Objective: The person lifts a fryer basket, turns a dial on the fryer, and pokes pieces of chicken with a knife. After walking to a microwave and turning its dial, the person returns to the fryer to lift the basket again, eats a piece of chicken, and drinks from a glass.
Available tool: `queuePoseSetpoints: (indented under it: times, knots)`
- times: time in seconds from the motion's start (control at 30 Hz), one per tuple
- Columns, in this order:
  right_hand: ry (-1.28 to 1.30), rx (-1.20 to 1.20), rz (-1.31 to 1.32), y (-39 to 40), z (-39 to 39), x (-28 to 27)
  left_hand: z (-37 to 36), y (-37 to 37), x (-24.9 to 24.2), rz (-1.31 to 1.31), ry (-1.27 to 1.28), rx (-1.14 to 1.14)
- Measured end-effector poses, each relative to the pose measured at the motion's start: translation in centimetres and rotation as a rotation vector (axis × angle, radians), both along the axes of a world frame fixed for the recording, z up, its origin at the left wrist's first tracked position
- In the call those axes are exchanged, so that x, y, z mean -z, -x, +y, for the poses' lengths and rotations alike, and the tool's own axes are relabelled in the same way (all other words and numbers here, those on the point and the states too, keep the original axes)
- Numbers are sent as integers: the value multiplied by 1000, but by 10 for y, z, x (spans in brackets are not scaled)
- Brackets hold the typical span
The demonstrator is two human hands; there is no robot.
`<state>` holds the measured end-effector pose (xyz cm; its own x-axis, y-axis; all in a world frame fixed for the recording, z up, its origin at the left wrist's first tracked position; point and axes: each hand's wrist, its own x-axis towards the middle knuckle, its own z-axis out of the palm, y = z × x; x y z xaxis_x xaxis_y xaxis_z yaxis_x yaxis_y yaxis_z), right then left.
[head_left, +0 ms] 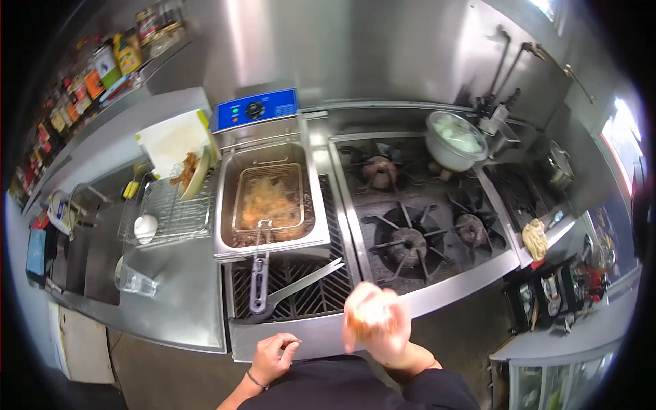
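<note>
My right hand [393, 335] is raised in front of my body, smeared by motion. Its fingers are closed round a blurred orange-brown piece of food [369, 324], whose exact kind does not show. Low at the front of the cooker, my left hand [272, 359] has its fingers curled in, with nothing visible in them. Ahead of it, the black handle [258, 283] of a fry basket [303, 198] sticks out over the fryer's front rim [273, 250]. Orange-brown food [266, 201] bubbles in the basket. Metal tongs [304, 281] lie on the ridged grate beside the handle.
Left of the fryer, a wire rack [171, 222] bears a tilted bowl [198, 174] with brown food and a white cup [145, 228]. A clear glass [140, 283] lies on the steel counter. Right are gas burners [408, 246] and a large pot [454, 154].
</note>
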<state>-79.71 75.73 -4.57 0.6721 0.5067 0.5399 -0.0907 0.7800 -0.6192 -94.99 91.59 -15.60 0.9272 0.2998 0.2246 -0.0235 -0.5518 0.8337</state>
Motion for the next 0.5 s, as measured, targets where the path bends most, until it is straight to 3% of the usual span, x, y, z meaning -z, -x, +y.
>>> queuePoseSetpoints:
  times: [0.07, 0.13, 0.27, 0.33, 0.5]
  knots:
    - [15, -1, -478, -7, -22, -23, -8, -9, -1, 4, -4, 57]
    - [-158, -84, -626, -2, -38, -54, -19, -20, -1, -1, -6, 128]
    - [-286, 120, -526, 30, -65, -78, -48, -36, -7, -3, 3, 290]
    - [-382, 199, -676, 35, -81, -79, -61, -39, -10, -4, -34, 384]
    - [-370, 411, -641, 74, -111, -91, -81, -33, -20, -9, -53, 589]
